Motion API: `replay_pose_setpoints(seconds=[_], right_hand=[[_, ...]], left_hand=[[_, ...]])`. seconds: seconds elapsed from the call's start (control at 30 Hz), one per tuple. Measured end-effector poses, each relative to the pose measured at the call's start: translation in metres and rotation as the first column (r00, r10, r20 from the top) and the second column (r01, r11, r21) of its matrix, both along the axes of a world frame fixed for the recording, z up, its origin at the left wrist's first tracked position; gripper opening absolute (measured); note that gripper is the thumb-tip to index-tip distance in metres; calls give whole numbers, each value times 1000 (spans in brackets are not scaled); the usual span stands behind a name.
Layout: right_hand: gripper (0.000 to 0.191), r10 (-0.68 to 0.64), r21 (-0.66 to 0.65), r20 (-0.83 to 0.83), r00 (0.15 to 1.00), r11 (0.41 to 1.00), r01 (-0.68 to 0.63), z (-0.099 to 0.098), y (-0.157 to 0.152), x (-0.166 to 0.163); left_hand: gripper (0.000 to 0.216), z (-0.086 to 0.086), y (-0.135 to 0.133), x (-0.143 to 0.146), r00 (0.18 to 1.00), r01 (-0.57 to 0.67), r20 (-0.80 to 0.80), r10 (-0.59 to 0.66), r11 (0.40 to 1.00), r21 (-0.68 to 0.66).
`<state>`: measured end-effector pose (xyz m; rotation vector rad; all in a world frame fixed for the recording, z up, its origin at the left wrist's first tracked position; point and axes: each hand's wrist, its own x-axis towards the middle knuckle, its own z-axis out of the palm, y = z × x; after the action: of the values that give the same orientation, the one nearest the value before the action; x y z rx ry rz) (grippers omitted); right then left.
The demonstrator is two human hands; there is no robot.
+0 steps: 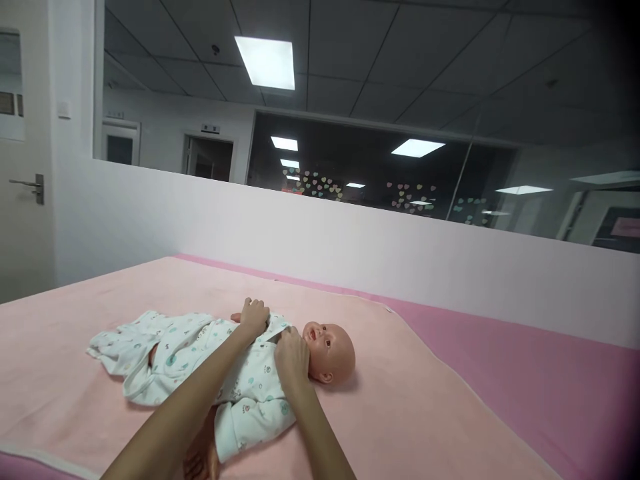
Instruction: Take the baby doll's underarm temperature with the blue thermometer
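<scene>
A bald baby doll [336, 353] lies on its back, its head to the right and its feet to the left. It wears a white baby romper [195, 333] printed with small green and grey figures, and the leg part lies loose and partly spread. My left hand [255, 317] rests on the chest with fingers curled on the cloth at its far side. Close beside the doll's chin, my right hand [293, 358] has its fingers closed on the romper's collar, and they are partly hidden behind the hand. One doll hand [200, 460] shows below the near sleeve.
A pale pink sheet [400, 413] covers a darker pink padded surface [525, 367]. Behind it runs a low white wall [320, 227] with a wide glass window [380, 87] above. A door [25, 227] with a metal handle stands at the left.
</scene>
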<state>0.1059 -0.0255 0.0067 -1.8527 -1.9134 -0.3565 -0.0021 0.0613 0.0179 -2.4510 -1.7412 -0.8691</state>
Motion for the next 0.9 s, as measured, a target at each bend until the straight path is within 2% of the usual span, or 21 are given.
replay_pose_setpoints(seconds=[0.17, 0.3, 0.5, 0.6, 0.7, 0.77, 0.83, 0.9], right_hand=[[34, -8, 2, 21, 1000, 1000, 8, -1, 1, -1], [33, -18, 11, 9, 1000, 1000, 18, -1, 2, -2], [30, -28, 100, -21, 999, 995, 30, 3, -6, 2], [38, 109, 112, -59, 992, 988, -102, 10, -17, 8], [31, 305, -2, -65, 950, 952, -306, 15, -30, 17], [27, 380, -27, -74, 922, 923, -383, 19, -38, 27], [29, 424, 18, -120, 898, 905, -425, 26, -42, 39], [32, 419, 118, -226, 879, 908, -403, 36, -40, 57]], left_hand=[[24, 6, -23, -3, 989, 40, -148, -13, 983, 177], [19, -2, -42, -11, 964, 48, -265, 2, 982, 180], [19, -12, -57, -16, 988, -63, -133, 84, 986, 154], [21, -10, -59, -17, 993, -52, -100, 67, 989, 138], [25, -10, -60, -18, 996, -41, -73, 50, 991, 129], [31, -11, -60, -18, 997, -56, -42, 62, 989, 134], [37, -13, -60, -18, 996, -81, -17, 85, 987, 141], [39, -15, -60, -18, 995, -94, -3, 96, 986, 138]])
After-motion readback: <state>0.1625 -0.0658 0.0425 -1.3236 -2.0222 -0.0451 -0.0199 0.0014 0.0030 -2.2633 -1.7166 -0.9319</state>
